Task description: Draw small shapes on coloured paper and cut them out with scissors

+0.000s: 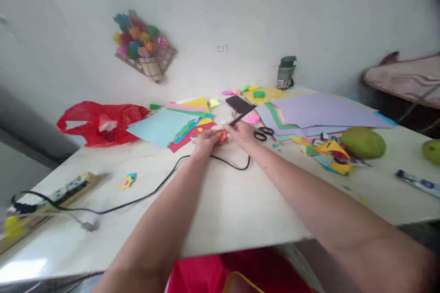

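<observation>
My left hand pinches a small crumpled orange paper piece over the middle of the table. Close beside it, my right hand is closed, its fingertips near the orange piece. A thin black stick slants up to the right from the right hand's fingers; its lower end is hidden. Black-handled scissors lie just right of the right hand, blades out of sight. Behind the left hand is a red paper sheet with cut scraps on it. A dark phone lies farther back.
A black cord runs from the power strip beneath my forearms. A red plastic bag, light-blue paper, purple paper, paper scraps, a green mango and a tube lie around. A paper flower sits left.
</observation>
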`<control>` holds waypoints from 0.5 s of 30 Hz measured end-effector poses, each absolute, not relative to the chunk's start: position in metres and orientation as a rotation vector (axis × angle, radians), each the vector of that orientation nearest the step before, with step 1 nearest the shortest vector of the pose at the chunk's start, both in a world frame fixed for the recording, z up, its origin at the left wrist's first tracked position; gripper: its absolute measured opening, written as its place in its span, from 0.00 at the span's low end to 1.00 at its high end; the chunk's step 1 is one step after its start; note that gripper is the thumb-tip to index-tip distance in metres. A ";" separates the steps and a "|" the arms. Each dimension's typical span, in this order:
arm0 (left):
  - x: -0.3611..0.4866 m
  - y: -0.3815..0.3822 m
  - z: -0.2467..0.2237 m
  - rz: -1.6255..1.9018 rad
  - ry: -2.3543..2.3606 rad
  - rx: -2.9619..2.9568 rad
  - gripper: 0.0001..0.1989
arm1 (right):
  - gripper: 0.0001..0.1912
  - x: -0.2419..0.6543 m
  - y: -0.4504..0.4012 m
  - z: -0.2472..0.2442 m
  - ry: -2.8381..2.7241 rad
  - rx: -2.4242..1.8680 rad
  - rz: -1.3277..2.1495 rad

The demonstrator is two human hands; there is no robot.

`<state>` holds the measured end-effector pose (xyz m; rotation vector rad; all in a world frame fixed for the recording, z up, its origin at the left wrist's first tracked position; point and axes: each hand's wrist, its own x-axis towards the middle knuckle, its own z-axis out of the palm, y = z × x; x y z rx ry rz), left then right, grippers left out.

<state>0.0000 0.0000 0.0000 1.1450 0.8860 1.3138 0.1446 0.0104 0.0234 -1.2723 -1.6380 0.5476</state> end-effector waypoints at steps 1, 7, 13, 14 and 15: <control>0.000 0.000 0.000 1.313 0.886 1.150 0.20 | 0.07 0.144 0.011 0.023 -1.637 -1.263 0.551; 0.001 -0.002 0.001 1.306 0.883 1.142 0.19 | 0.07 0.145 0.016 0.016 -1.601 -1.193 0.564; 0.002 -0.005 0.004 1.313 0.914 1.131 0.19 | 0.07 0.149 0.025 0.007 -1.473 -1.135 0.547; 0.002 -0.005 0.004 1.312 0.917 1.134 0.19 | 0.07 0.149 0.026 0.006 -1.456 -1.123 0.553; 0.002 -0.005 0.005 1.311 0.919 1.137 0.19 | 0.08 0.150 0.027 0.006 -1.445 -1.111 0.565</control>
